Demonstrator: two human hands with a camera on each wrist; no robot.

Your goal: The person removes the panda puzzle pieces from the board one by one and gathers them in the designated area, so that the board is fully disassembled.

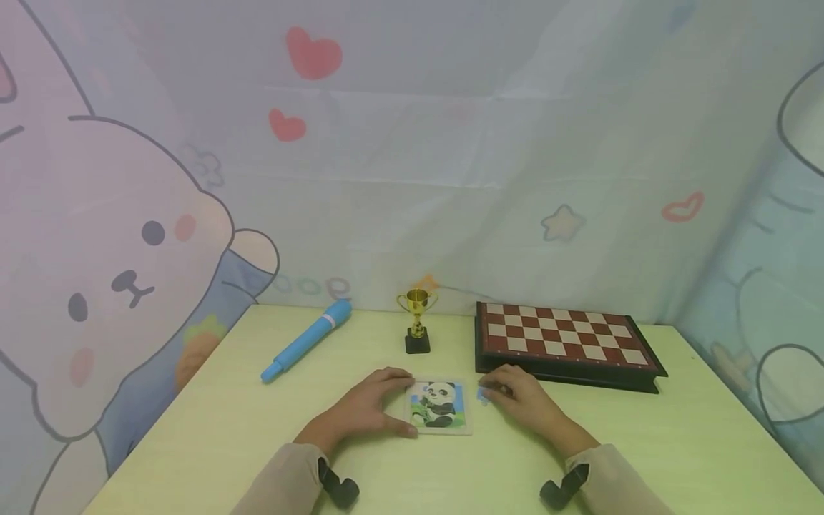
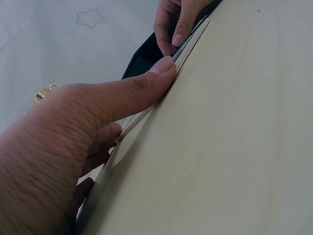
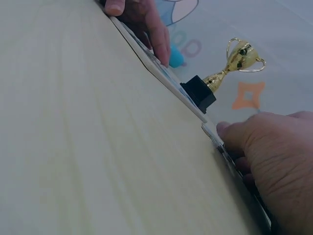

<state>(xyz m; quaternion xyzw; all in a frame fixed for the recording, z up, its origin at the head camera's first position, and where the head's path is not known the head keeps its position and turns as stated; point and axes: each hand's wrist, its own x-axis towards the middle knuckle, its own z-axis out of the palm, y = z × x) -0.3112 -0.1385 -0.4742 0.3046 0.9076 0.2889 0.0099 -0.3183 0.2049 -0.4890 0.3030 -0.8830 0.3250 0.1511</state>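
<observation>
A small panda jigsaw puzzle (image 1: 440, 408) in a pale wooden frame lies flat on the table. My left hand (image 1: 363, 408) grips the frame's left side, thumb at the near corner and fingertips at the far corner. Its thumb presses the frame's edge (image 2: 188, 49) in the left wrist view. The picture's upper left looks pale beside the blue around it. Just right of the frame, my right hand (image 1: 521, 400) pinches a small blue puzzle piece (image 1: 482, 395) between thumb and fingers. In the right wrist view the piece's thin edge (image 3: 211, 133) shows beside the thumb.
Behind the puzzle stands a gold trophy (image 1: 417, 322) on a black base. A folded chessboard (image 1: 566, 343) lies at the back right, close to my right hand. A blue pen-shaped thing (image 1: 305, 341) lies at the back left. A printed cloth (image 1: 412, 179) hangs behind the table.
</observation>
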